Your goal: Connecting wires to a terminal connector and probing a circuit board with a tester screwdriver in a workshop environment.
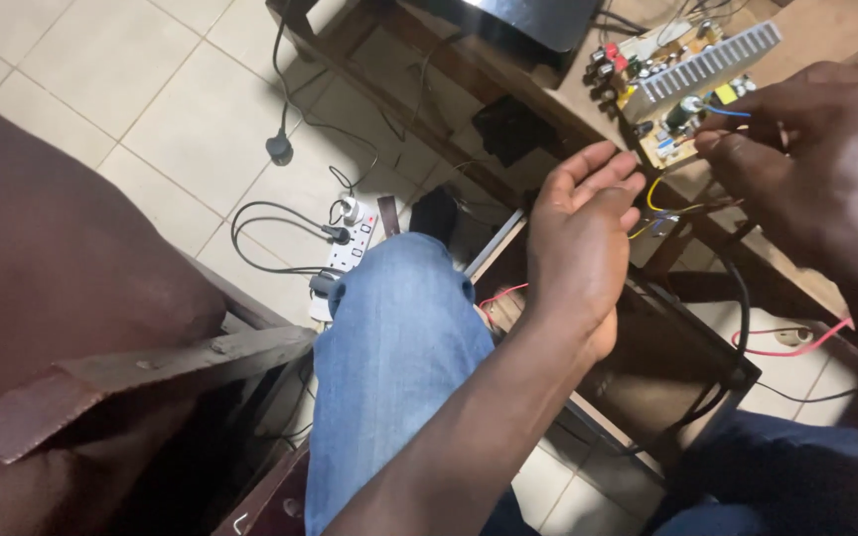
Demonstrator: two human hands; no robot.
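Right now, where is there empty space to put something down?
The tiled floor at upper left, between the brown seat and the black cord, is bare. Around the white power strip plugs and cords crowd the floor. The wooden table is crowded by the circuit board, wires and both hands.

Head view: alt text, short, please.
Seen from above, a person's right hand pinches thin wires at a circuit board on a wooden table, while the left hand hovers open beside it. Below, a white power strip lies on tiled floor.
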